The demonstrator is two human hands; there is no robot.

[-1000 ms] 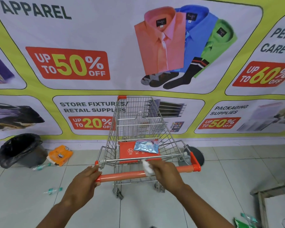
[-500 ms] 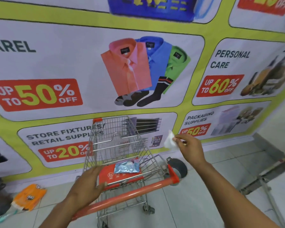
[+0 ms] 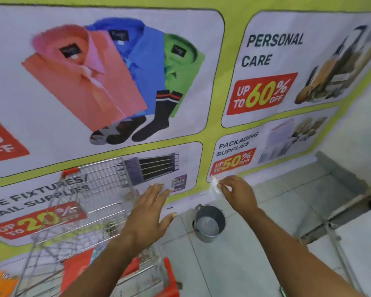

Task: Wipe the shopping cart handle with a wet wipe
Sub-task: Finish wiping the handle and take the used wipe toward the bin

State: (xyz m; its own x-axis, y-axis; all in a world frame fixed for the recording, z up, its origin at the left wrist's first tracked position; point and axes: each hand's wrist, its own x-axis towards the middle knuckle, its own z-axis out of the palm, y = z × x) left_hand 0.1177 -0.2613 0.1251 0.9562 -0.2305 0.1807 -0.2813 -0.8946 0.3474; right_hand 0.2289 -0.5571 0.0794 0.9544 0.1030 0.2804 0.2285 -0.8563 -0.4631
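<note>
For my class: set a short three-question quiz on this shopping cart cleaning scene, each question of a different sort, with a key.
1. True or false: the left hand grips the cart's handle.
2. Which hand holds the wet wipe? A) left B) right C) neither
3. Fill in: the metal bucket stands on the ____, to the right of the shopping cart.

Key: 1 false, it is open above the basket. 2 B, pinched in the right hand. 3 floor.

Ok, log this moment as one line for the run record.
left hand: open, off cart | right hand: pinching wet wipe above metal bucket | cart handle: untouched
</note>
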